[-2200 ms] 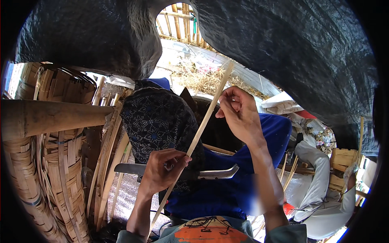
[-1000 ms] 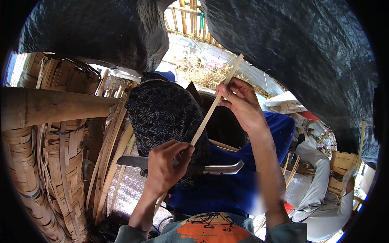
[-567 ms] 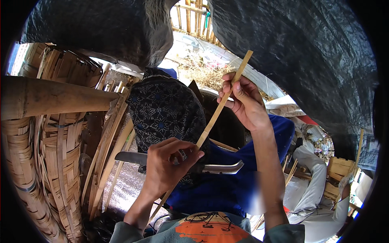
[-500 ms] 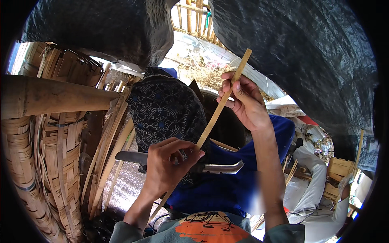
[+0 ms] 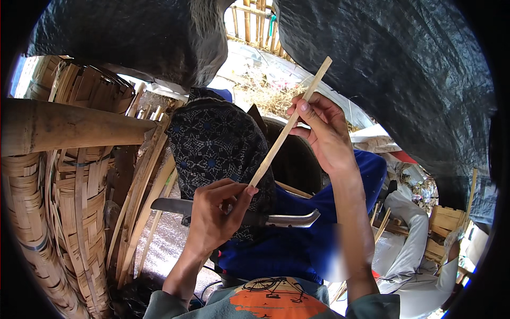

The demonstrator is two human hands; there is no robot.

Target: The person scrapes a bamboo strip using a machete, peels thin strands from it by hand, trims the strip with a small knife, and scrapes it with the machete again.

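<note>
A pale bamboo strip (image 5: 281,141) slants up and to the right between my two hands. My left hand (image 5: 218,215) pinches its lower part between thumb and fingers; any end beyond the hand is hidden. Further up, my right hand (image 5: 332,141) grips the strip with the thumb on top, and a short length sticks out past it. Behind my left hand, a long tool with a dark blade (image 5: 171,206) and a bent silvery end (image 5: 295,219) lies across my lap. Dark patterned cloth (image 5: 215,138) and blue cloth (image 5: 281,260) cover my legs.
At the left, a thick bamboo pole (image 5: 74,127) juts in over woven bamboo baskets (image 5: 79,207). Long bamboo strips (image 5: 141,218) lean beside them. Black plastic sheeting (image 5: 393,69) hangs at the top and right. Pale grey cloth (image 5: 409,234) and a wooden crate (image 5: 446,220) are at the right.
The strip has moved up and shows a paler face. Its tail below my left hand no longer shows. My left hand has shifted slightly up; my right thumb lies higher along the strip.
</note>
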